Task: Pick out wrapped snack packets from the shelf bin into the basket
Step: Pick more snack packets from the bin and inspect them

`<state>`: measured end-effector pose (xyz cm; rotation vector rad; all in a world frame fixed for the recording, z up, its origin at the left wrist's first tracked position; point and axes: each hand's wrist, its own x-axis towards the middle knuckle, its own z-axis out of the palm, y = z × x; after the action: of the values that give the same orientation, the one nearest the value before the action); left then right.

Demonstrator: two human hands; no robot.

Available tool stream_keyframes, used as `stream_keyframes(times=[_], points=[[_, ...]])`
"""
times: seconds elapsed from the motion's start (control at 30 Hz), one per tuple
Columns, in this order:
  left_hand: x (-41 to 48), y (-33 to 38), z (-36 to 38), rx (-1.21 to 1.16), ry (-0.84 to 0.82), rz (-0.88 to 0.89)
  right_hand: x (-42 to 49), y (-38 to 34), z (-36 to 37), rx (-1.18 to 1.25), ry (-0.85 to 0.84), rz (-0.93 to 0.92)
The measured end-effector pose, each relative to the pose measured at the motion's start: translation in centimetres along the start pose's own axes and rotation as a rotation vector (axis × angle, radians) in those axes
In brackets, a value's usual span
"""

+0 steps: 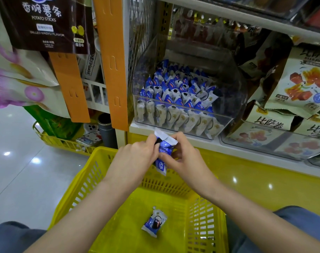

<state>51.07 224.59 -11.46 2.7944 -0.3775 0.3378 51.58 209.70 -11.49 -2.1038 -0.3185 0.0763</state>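
Just over the far rim of the yellow basket (78, 189), a snack packet (163, 152) is held up on end, slightly tilted. Its wrapper is blue in the middle with white crimped ends and a dark patch near the top. The left hand (137, 156) pinches its left edge with curled fingers, and the right hand (184, 157) pinches the right edge between thumb and fingers, so both hands are grasping the one packet. A second packet (154, 221) of the same blue-and-white kind lies flat on the basket's floor, nearer the person and well apart from the held one.

Beyond the basket and higher up, a clear shelf bin (228, 99) stands on a white shelf (228, 145), packed with rows of matching packets (175, 94) standing on edge. Its clear front wall rises between the hands and those packets. Beyond the basket to the right, large pale snack bags (301, 83) with red-orange pictures lean against the bin. Beyond the basket to the left hang orange display strips (111, 61) and a dark bag of potato sticks (45, 24). Left of the basket, a smaller yellow basket (51, 141) sits on the glossy white floor (18, 170). The person's grey-blue trouser knees (13, 236) flank the basket's near end.
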Motion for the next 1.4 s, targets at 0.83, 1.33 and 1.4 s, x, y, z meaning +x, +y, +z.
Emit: stream_keyframes(times=[0.83, 1.33, 1.4], points=[[0.6, 1.1, 0.5, -1.276, -0.168, -0.362, 0.3, 0.0, -0.1, -0.152, 0.018, -0.208], [1.7, 0.9, -0.4, -1.393, -0.029, -0.613, 1.0, -1.4, -0.9, 0.289, -0.024, 0.083], [1.9, 1.0, -0.7, -1.487, -0.081, -0.654, 0.9, -1.5, -1.1, 0.184, 0.007, 0.047]])
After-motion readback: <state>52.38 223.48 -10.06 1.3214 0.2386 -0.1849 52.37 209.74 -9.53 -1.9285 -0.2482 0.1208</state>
